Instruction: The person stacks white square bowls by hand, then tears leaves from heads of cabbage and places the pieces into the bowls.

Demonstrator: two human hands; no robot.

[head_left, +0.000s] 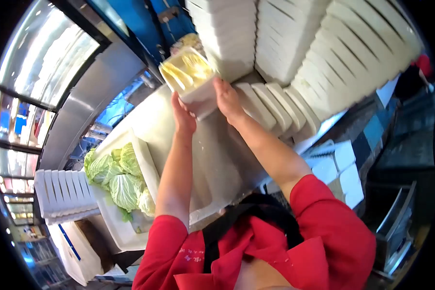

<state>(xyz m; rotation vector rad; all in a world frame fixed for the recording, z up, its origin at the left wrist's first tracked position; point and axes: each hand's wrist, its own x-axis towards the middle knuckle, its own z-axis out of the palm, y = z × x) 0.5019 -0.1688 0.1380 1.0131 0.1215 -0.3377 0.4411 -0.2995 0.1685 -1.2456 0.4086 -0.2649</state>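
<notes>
Both arms reach forward over the counter, holding a white rectangular container (201,101). Pale yellow cabbage leaves (196,66) lie inside it. Along its near left side, my left hand (183,114) is closed on the wall, fingers partly hidden beneath. On the right side my right hand (228,100) grips the wall, thumb near the rim. Left of my left forearm, a larger white tray (147,162) holds several green napa cabbages (124,188).
Tall stacks of white containers (343,53) stand at the back right. Several more white containers (270,104) lean in a row on the metal counter (222,159). Nested white containers (65,193) sit at the left, below a slanted window (43,58).
</notes>
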